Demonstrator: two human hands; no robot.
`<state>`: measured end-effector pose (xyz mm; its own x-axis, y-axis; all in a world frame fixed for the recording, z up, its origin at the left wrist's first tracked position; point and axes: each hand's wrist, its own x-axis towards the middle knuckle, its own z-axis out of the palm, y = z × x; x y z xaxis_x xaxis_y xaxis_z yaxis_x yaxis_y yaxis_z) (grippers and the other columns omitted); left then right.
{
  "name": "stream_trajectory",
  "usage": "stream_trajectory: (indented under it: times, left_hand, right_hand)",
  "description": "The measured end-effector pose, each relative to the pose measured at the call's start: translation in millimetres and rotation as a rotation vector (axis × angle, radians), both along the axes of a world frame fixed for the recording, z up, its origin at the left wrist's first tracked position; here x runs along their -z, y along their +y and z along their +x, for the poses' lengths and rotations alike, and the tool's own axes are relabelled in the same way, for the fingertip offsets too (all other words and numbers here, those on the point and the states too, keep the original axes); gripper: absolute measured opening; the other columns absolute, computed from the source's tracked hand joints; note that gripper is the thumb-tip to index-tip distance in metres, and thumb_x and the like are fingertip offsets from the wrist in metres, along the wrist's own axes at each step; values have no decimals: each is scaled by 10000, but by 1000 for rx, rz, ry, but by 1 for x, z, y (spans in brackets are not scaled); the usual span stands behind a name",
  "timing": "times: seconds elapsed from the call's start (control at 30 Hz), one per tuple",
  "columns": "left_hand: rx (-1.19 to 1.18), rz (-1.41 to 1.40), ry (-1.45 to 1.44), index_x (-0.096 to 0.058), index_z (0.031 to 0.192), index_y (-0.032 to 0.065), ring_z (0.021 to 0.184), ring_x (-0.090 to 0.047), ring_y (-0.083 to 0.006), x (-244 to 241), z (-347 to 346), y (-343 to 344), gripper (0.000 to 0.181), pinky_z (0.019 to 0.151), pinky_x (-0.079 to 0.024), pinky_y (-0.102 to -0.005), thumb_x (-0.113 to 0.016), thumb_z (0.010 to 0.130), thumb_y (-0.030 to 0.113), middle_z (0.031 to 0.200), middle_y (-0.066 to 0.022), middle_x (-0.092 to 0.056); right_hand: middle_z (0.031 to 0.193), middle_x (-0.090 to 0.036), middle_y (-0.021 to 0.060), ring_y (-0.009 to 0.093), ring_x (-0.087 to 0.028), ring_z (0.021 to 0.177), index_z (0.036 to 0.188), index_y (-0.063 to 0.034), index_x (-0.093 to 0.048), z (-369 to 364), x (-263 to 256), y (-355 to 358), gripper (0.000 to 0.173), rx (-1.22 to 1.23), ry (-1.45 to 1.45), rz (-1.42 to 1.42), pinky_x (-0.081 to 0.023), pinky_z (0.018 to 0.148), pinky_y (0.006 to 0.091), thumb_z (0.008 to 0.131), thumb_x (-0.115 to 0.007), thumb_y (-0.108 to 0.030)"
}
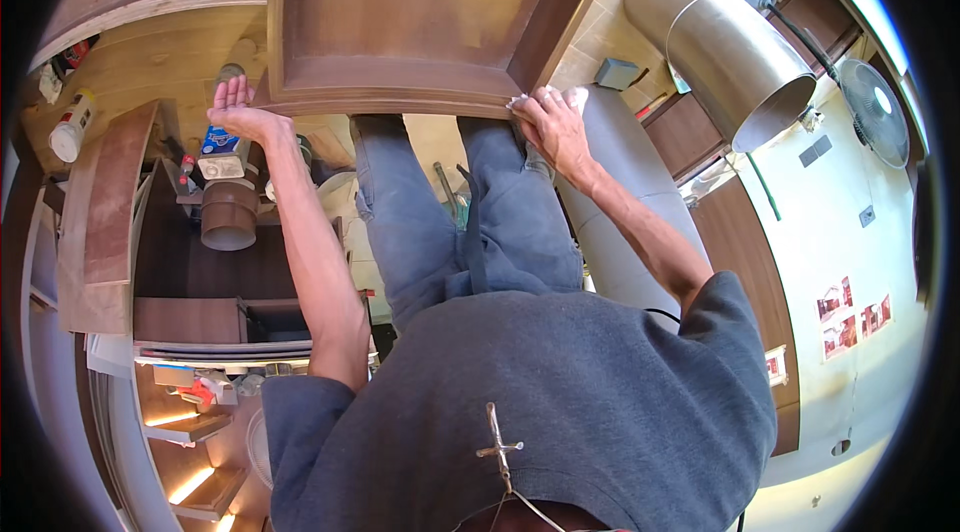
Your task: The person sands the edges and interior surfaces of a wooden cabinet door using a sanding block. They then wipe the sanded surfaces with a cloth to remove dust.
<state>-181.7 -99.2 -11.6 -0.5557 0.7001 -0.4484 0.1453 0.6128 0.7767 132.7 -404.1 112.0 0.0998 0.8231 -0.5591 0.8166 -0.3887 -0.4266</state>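
Observation:
A large brown wooden panel with a raised frame lies in front of my legs, its recessed middle facing up. At its near left corner my left hand is palm up with the fingers extended, beside the frame's edge; whether it bears the panel's weight cannot be told. My right hand is at the near right corner, fingers bent over a crumpled white cloth or paper pressed against the frame.
Large metal ducts lie at the right, near a fan. On the left are a blue-labelled metal can, a brown pipe piece, a white bottle and leaning wooden boards.

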Motion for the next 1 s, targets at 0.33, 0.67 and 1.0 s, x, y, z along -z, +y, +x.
stream_trajectory:
  times: [0.33, 0.67, 1.0]
  left_hand:
    - [-18, -12, 18, -587, 1208, -41, 1056, -655, -294, -3, 2, -2, 653, 948, -484, -421, -221, 1030, 468, 1136, -179, -659]
    - [-7, -13, 31, -600, 1170, -30, 1028, -670, -287, -2, 3, -4, 605, 906, -507, -419, -237, 1012, 428, 1108, -168, -673]
    - [-16, -48, 40, -595, 1172, -37, 1015, -663, -289, -4, 7, -1, 614, 917, -503, -427, -243, 1005, 438, 1101, -164, -669]
  right_hand:
    - [985, -599, 82, 285, -609, 969, 1056, -129, -677, -24, 2, 22, 146, 113, 47, -51, -453, 837, 440, 933, -663, -207]
    - [979, -618, 104, 301, -617, 974, 1023, -128, -684, -26, 7, 30, 121, 144, 88, -80, -462, 824, 442, 933, -666, -207]
    - [908, -626, 95, 302, -629, 934, 999, -99, -695, -5, 8, 10, 143, 131, 115, -114, -478, 802, 455, 912, -679, -212]
